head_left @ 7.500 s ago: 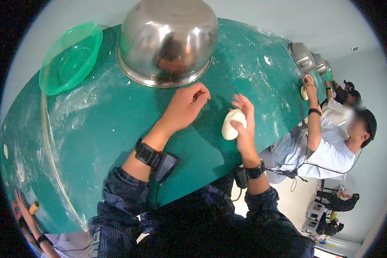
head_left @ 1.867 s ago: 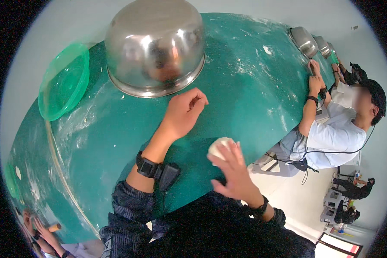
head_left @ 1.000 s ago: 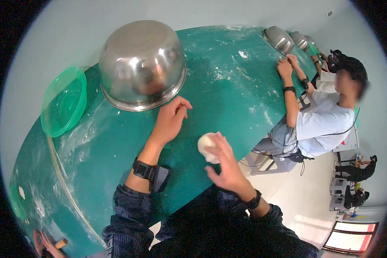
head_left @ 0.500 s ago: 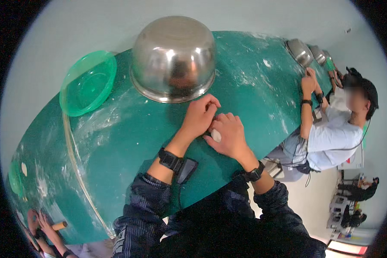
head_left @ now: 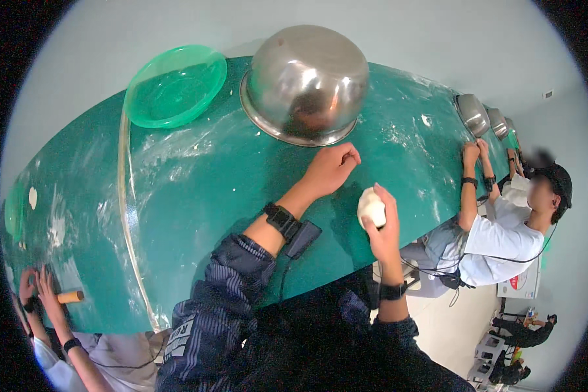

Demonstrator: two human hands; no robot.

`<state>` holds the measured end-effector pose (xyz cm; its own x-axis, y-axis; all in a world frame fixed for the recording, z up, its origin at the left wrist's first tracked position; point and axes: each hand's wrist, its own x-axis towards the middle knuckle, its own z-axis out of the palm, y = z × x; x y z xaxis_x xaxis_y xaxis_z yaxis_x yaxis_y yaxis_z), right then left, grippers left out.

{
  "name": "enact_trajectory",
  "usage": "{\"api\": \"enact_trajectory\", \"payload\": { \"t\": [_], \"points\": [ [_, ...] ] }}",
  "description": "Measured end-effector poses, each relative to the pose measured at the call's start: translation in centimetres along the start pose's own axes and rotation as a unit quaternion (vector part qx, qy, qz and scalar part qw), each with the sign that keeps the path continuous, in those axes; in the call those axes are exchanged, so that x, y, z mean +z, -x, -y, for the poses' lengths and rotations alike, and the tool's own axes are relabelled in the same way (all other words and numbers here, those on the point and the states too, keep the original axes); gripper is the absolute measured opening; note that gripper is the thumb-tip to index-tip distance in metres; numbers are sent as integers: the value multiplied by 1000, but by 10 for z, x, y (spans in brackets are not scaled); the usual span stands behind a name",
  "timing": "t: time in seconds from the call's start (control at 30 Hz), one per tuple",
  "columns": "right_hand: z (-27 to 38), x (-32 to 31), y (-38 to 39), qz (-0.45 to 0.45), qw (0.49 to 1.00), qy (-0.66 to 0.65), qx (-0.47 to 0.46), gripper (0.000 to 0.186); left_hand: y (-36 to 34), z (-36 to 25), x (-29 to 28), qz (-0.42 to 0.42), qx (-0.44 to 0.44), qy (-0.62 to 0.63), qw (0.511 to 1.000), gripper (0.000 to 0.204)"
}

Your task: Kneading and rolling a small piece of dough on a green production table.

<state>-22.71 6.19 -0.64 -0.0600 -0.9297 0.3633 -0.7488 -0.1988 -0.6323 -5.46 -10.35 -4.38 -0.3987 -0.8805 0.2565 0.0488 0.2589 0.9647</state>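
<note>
In my right hand (head_left: 387, 228) is a pale lump of dough (head_left: 372, 208), gripped between thumb and fingers and lifted above the green tabletop near its front edge. My left hand (head_left: 332, 170) is to the left of it, fingers curled in. What those fingers hold, if anything, is hidden under the knuckles. Just beyond my left hand an upturned steel bowl (head_left: 307, 85) sits on the table. Both wrists wear black straps, and a small dark box hangs by the left one.
A green plastic basin (head_left: 176, 88) stands at the back left, with a pale strip (head_left: 125, 196) running toward me. Flour smears the green table (head_left: 196, 215). A co-worker (head_left: 503, 235) works at the right beside more steel bowls (head_left: 472, 114); another person's hands (head_left: 46, 297) are near a wooden rolling pin (head_left: 70, 297).
My hands were together around the dough on the table. Now they are apart: the right one has raised the dough away to the right. My view has also shifted.
</note>
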Motion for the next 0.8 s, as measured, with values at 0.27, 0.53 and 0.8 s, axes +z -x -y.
{"api": "enact_trajectory", "payload": {
  "t": [0.27,0.53,0.8],
  "points": [
    [67,-2,32,160,977,120,-72,72,1,1,6,11,9,6,1000,15],
    [33,38,-45,128,969,168,-129,37,-2,-3,-2,9,-56,50,997,15],
    [-13,15,-80,231,971,-50,-16,40,-1,-10,-4,21,-55,45,997,15]
  ]
}}
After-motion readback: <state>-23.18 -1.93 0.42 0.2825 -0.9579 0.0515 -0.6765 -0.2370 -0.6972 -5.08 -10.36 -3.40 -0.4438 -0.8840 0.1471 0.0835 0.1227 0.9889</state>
